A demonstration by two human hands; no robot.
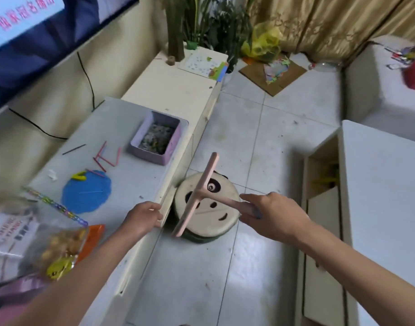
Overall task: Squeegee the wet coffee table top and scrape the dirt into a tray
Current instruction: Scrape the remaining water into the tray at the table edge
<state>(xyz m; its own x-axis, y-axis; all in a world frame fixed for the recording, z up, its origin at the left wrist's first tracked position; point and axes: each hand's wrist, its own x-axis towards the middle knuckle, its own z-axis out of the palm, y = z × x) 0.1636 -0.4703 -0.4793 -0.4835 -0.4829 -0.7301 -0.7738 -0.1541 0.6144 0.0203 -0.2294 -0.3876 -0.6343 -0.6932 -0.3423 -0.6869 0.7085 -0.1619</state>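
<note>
My right hand (275, 216) grips the handle of a pink squeegee (197, 194), held in the air above a round panda stool, its blade running near to far. My left hand (144, 216) rests on the front edge of a white table top (131, 177), fingers curled over the rim. Farther back on that top stands a lilac rectangular tray (172, 147) with mixed scraps inside. A blue round mat (87, 192), several red sticks (106, 158) and small bits lie on the top. The squeegee blade is off the table, to its right.
The panda stool (213, 222) sits on the tiled floor against the table's side. A snack bag (58, 250) and papers crowd the near left of the top. A second white table (385, 196) stands at the right. Cardboard (272, 74) and plants lie beyond.
</note>
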